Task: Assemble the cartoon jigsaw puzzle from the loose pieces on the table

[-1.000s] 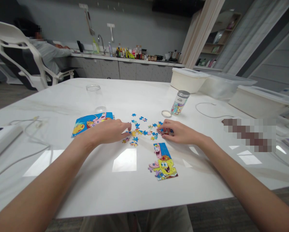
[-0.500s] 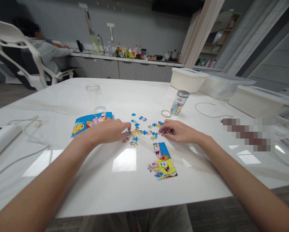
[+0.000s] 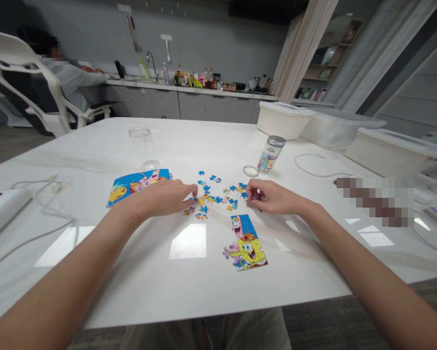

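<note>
Loose jigsaw puzzle pieces (image 3: 206, 199), mostly blue and yellow, lie scattered on the white table between my hands. At the left edge of the pile rests my left hand (image 3: 167, 197), thumb and index finger apart, the thumb tip touching a blue piece. My right hand (image 3: 271, 196) is pinched at the right edge, its fingertips on a puzzle piece (image 3: 248, 201) that they mostly cover. Nearer to me lies a joined section of puzzle (image 3: 248, 245) with cartoon characters. A blue picture sheet (image 3: 125, 187) is partly hidden behind my left wrist.
A printed jar (image 3: 271, 155) stands beyond my right hand, a round lid (image 3: 251, 170) beside it. A clear container (image 3: 141, 146) is at the back left. Storage boxes (image 3: 286, 121) and a cable (image 3: 313, 166) lie right. Left are a white device (image 3: 3, 211) and cables. A person sits behind.
My right hand has drawn slightly right, its fingertips closer together, away from the pieces at the pile's middle. My left hand has hardly moved.
</note>
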`<state>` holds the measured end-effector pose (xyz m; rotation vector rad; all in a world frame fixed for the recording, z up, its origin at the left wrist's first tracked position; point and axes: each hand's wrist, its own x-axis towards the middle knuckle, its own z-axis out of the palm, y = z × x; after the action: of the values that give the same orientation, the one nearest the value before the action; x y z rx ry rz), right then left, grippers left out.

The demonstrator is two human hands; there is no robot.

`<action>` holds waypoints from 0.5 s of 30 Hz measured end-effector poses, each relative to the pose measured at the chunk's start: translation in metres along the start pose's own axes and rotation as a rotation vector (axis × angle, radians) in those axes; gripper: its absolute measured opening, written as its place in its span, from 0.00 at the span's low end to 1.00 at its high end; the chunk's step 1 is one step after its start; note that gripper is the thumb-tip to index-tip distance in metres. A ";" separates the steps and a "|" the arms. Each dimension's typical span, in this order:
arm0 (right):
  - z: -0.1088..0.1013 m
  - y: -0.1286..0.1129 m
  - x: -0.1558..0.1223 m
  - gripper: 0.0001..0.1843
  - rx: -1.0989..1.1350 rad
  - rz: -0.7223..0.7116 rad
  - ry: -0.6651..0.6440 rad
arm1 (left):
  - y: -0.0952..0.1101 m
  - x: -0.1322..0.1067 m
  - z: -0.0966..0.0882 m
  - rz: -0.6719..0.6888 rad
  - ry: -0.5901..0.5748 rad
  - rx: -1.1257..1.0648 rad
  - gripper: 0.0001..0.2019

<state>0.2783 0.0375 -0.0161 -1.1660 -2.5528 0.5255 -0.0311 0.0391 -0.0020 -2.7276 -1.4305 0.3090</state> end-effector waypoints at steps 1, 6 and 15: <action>-0.001 0.000 0.000 0.03 -0.009 -0.011 0.004 | 0.000 0.000 0.000 0.001 0.001 0.001 0.19; -0.008 0.000 -0.001 0.02 0.039 -0.014 0.089 | -0.002 0.000 0.002 -0.003 0.002 -0.007 0.19; -0.018 0.000 -0.002 0.08 0.211 0.052 0.123 | 0.001 0.000 -0.001 -0.002 -0.021 -0.011 0.19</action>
<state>0.2862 0.0397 0.0001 -1.1534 -2.3050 0.6943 -0.0302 0.0389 -0.0011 -2.7401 -1.4442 0.3315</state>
